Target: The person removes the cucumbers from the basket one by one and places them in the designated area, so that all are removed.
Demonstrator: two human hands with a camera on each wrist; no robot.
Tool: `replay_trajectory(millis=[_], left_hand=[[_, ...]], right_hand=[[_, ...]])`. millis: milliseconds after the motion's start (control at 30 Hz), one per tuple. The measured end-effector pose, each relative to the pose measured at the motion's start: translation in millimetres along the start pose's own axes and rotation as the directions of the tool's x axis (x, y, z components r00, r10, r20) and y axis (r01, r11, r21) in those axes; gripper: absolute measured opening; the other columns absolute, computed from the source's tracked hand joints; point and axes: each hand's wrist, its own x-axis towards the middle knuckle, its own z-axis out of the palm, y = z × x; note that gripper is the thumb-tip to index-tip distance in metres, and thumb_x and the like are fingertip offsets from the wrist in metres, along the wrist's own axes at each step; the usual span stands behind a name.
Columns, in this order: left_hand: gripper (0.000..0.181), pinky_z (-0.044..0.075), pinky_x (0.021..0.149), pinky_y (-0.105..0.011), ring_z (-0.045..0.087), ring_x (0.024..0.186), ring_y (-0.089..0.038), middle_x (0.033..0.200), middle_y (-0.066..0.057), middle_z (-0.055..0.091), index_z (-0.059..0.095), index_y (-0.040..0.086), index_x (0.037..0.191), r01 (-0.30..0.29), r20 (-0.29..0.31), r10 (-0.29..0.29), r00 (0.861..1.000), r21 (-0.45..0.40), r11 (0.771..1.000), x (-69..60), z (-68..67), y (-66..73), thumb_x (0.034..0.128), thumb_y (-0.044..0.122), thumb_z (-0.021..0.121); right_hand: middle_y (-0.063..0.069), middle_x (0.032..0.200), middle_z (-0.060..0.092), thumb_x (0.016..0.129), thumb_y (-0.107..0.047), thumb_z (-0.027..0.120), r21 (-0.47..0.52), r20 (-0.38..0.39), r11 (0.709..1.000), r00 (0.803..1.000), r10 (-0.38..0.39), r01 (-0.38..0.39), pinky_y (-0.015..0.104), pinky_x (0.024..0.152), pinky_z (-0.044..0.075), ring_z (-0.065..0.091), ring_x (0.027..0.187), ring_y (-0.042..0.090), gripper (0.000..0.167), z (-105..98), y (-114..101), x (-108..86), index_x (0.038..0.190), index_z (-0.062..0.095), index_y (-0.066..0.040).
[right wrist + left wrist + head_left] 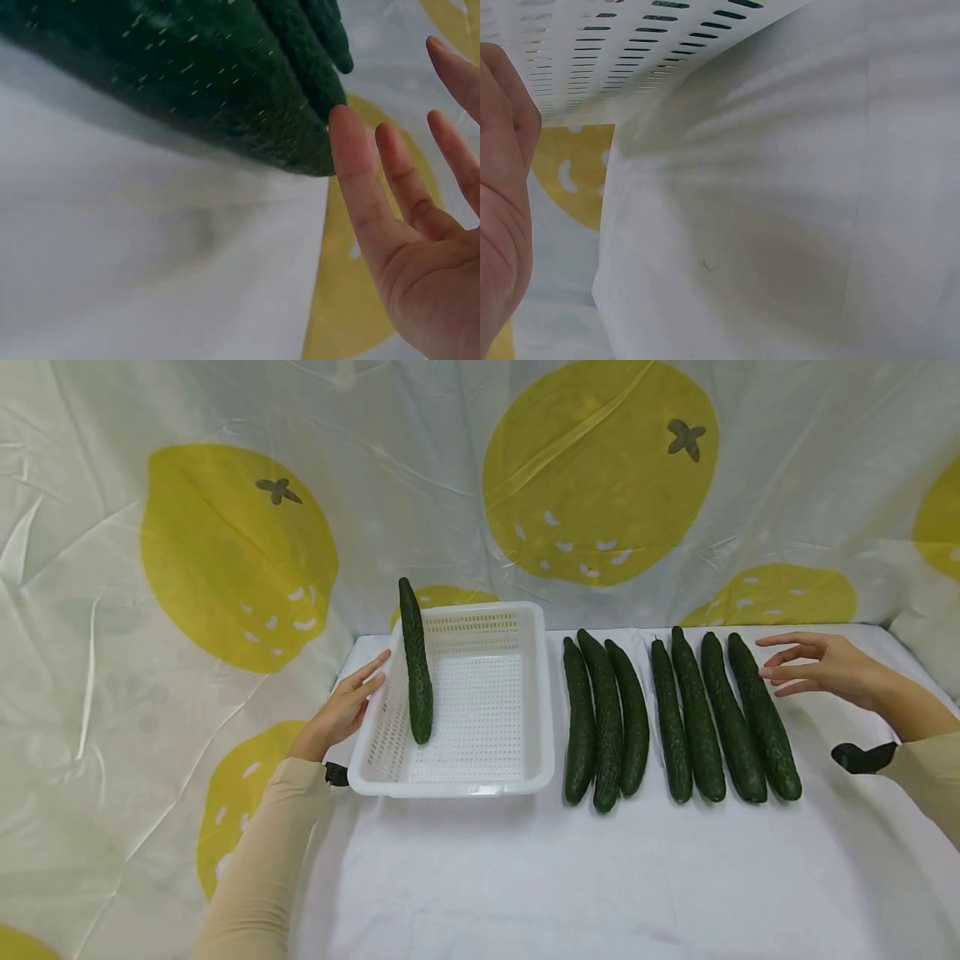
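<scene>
A white plastic basket (480, 789) with perforated walls stands at the left of the table in the head view. One cucumber (417, 660) leans inside it along the left wall, its upper end past the back rim. My left hand (341, 714) rests against the basket's left side with fingers extended; the left wrist view shows that hand only in part, beside the slotted outer wall (622, 52). My right hand (832, 670) hovers beside the upper part of the rightmost cucumber (763, 718), fingers spread and holding nothing. Whether a fingertip touches it I cannot tell.
Three cucumbers (606, 718) lie side by side just right of the basket. Farther right, several more cucumbers (697, 718) form a second row, the rightmost included. A white cloth (570, 877) covers the table. Behind hangs a lemon-print curtain (420, 460).
</scene>
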Motion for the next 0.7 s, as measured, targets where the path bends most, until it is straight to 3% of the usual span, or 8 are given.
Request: replay_trajectory(millis=[167, 467, 700], left_hand=[[0.056, 0.056, 0.077, -0.025, 0.064, 0.105, -0.012, 0.138, -0.006, 0.051, 0.019, 0.021, 0.161, 0.004, -0.017, -0.004, 1.000, 0.004, 1.000, 1.0, 0.6, -0.8, 0.1095, 0.019, 0.040], [0.055, 0.056, 0.073, -0.024, 0.067, 0.097, -0.013, 0.131, -0.006, 0.056, 0.020, 0.022, 0.161, 0.017, -0.013, -0.017, 1.000, -0.006, 1.000, -0.5, 1.2, 1.8, 0.1098, 0.018, 0.039], [0.055, 0.056, 0.066, -0.022, 0.069, 0.088, -0.011, 0.126, -0.005, 0.060, 0.020, 0.021, 0.161, 0.007, -0.015, -0.007, 1.000, -0.007, 1.000, -0.3, 0.4, 0.0, 0.1096, 0.018, 0.040]], right_hand=[[0.005, 0.105, 0.065, 0.097, 0.004, 0.061, -0.001, 0.003, 0.999, 0.999, -0.044, 0.044, 0.043, 0.076, 0.059, 0.069, 0.094, 0.023, 0.050, 12, -25, 8.9, 0.132, 0.060, -0.033], [0.006, 0.106, 0.063, 0.096, 0.000, 0.064, 0.013, 0.005, 0.997, 0.998, -0.070, 0.070, 0.041, 0.078, 0.059, 0.069, 0.094, 0.021, 0.042, 43, -67, 32.4, 0.133, 0.060, -0.021], [0.010, 0.110, 0.063, 0.096, 0.002, 0.064, 0.084, 0.050, 0.990, 0.992, -0.118, 0.113, 0.042, 0.080, 0.058, 0.069, 0.094, 0.023, 0.041, 70, -93, 50.3, 0.131, 0.062, -0.019]])
